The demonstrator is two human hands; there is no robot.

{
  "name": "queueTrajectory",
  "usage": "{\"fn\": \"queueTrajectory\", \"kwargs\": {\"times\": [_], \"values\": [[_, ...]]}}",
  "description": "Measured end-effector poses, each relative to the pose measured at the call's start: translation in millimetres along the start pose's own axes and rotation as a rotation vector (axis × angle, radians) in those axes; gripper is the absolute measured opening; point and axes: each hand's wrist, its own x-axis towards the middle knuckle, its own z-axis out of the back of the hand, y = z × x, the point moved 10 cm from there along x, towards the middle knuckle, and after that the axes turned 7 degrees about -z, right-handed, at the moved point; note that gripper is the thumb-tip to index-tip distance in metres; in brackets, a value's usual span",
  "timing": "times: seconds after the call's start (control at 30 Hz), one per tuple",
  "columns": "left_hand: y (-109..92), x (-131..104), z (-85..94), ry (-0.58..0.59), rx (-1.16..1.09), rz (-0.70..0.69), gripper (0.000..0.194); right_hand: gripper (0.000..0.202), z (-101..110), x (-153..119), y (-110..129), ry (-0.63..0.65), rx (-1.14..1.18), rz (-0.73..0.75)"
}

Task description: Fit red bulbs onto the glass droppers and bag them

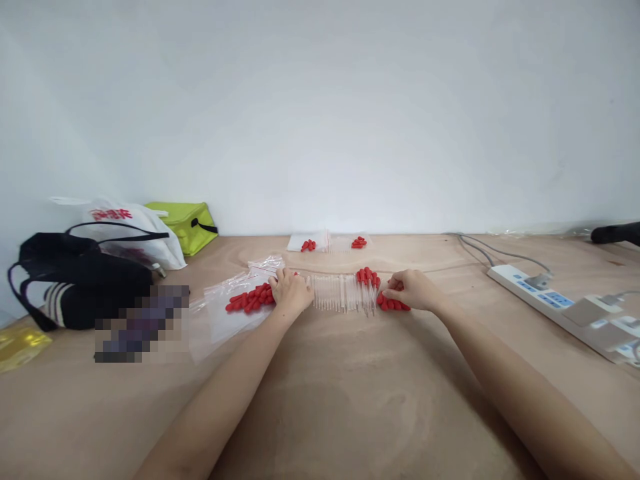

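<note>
A row of clear thin tubes [333, 293] lies side by side on the wooden table. Several at its right end carry red bulbs [368, 275]. My left hand [291, 292] rests at the row's left end, beside a pile of red bulbs [250, 299] on clear plastic bags [220, 325]; its fingers are bent down and what they hold, if anything, is hidden. My right hand [411, 289] is over another group of red bulbs [393, 305] right of the row, fingertips together at the bulbs; whether one is gripped is too small to tell.
Two bags with red bulbs [309, 245] [359, 243] lie near the wall. A black bag [85, 280], a white plastic bag [135, 233] and a green bag [185, 223] stand at left. A power strip [540, 295] with plugs and cables lies at right.
</note>
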Motion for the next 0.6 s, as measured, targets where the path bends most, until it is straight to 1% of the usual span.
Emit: {"fn": "queueTrajectory", "kwargs": {"times": [0.1,0.17,0.23,0.3,0.37,0.43,0.53,0.6], "values": [[0,0,4.4,-0.021,-0.010,-0.012,0.029,0.013,16,-1,-4,-0.121,0.069,-0.041],[-1,1,13.0,-0.060,-0.033,-0.034,0.025,0.012,22,-2,-4,-0.185,0.199,-0.037],[-5,0,24.9,-0.119,-0.086,-0.073,0.023,0.011,16,-2,0,-0.183,0.396,-0.007],[-13,-6,34.5,-0.165,-0.189,-0.171,0.021,0.011,1,-3,10,-0.135,0.596,0.037],[-23,-19,39.3,-0.190,-0.315,-0.311,0.019,0.015,-15,-7,23,-0.105,0.733,0.101],[-30,-39,41.7,-0.235,-0.399,-0.447,0.019,0.019,-28,-16,39,-0.122,0.788,0.192],[-38,-75,42.4,-0.323,-0.453,-0.683,0.021,0.019,-39,-34,56,-0.220,0.718,0.307],[-39,-91,39.5,-0.337,-0.477,-0.766,0.020,0.014,-44,-46,66,-0.269,0.624,0.372]]}}
